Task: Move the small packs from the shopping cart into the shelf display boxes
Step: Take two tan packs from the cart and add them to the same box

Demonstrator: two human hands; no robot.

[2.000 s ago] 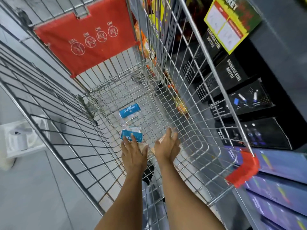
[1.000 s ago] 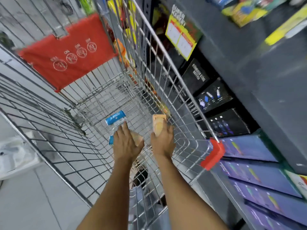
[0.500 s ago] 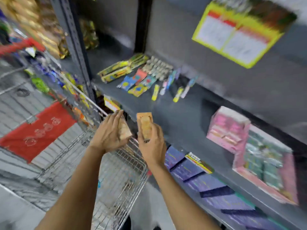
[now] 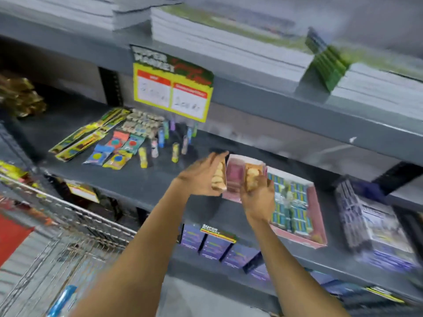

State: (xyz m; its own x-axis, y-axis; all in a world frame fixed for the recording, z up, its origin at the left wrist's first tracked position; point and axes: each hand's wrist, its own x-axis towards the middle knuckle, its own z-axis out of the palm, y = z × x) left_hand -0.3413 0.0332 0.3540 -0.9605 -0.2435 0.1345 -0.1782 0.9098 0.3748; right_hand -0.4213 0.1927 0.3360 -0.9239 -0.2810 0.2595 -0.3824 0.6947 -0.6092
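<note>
both my bare arms reach up from the bottom of the view toward a grey shelf (image 4: 128, 179). the fingers of my left hand (image 4: 199, 177) are curled closed around a small tan pack (image 4: 218, 177), held upright. my right hand (image 4: 257, 193) has its fingers wrapped around a second tan pack (image 4: 251, 177), also upright. between and just behind the two packs sits a pink display box (image 4: 235, 172) on the shelf, and both packs are held right at its front, close to or touching it; the blur keeps me from telling which. just to the right of my right hand lies a wider pink-rimmed tray (image 4: 318, 225) filled with rows of small blue and green packets. farther left on the same shelf are flat colourful sachets (image 4: 114, 149) and a cluster of small upright tubes (image 4: 175, 152). a yellow price sign (image 4: 171, 97) hangs from the shelf above. the wire shopping cart (image 4: 68, 213) is at the lower left, and a blue pack (image 4: 61, 299) shows inside it.
</note>
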